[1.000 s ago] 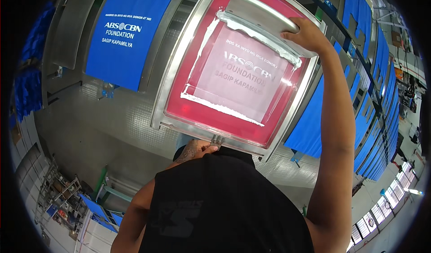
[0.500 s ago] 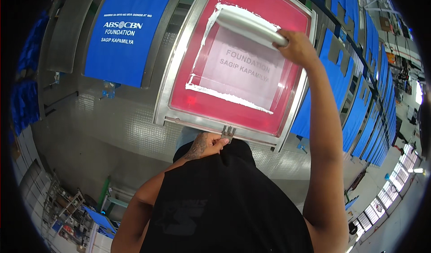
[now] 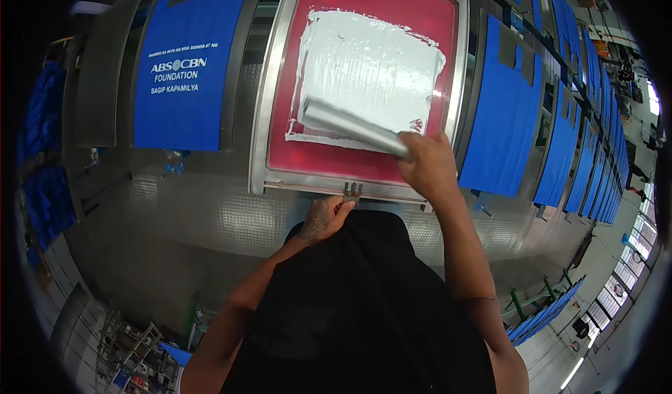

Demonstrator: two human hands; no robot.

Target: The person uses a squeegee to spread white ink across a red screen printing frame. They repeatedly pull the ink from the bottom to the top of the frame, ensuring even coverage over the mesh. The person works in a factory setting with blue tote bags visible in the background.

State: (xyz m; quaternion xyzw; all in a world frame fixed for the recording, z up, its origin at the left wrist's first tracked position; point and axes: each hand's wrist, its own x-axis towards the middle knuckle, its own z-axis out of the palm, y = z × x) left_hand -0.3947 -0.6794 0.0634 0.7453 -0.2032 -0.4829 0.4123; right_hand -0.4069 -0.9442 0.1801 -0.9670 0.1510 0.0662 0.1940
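My right hand [image 3: 427, 166] grips one end of a metal squeegee [image 3: 353, 128], which slants across the lower part of a screen-printing frame [image 3: 260, 135]. The frame has a metal border and red mesh [image 3: 329, 162]. Thick white ink [image 3: 371, 65] coats most of the mesh's middle, with ragged edges. My left hand [image 3: 327, 215] pinches a small pronged metal clamp [image 3: 352, 192] at the middle of the frame's near edge. Whatever lies under the screen is hidden by the ink.
To the left, a blue fabric panel [image 3: 182, 114] with white print lies on a board, beside a bare dark board [image 3: 101, 79]. Blue panels [image 3: 500, 114] on further boards run off in a row to the right. Textured metal flooring [image 3: 248, 219] lies below.
My right hand has drawn the squeegee toward me, from the screen's far part to its near part. White ink now covers the middle, where lettering showed through. My left hand keeps the clamp.
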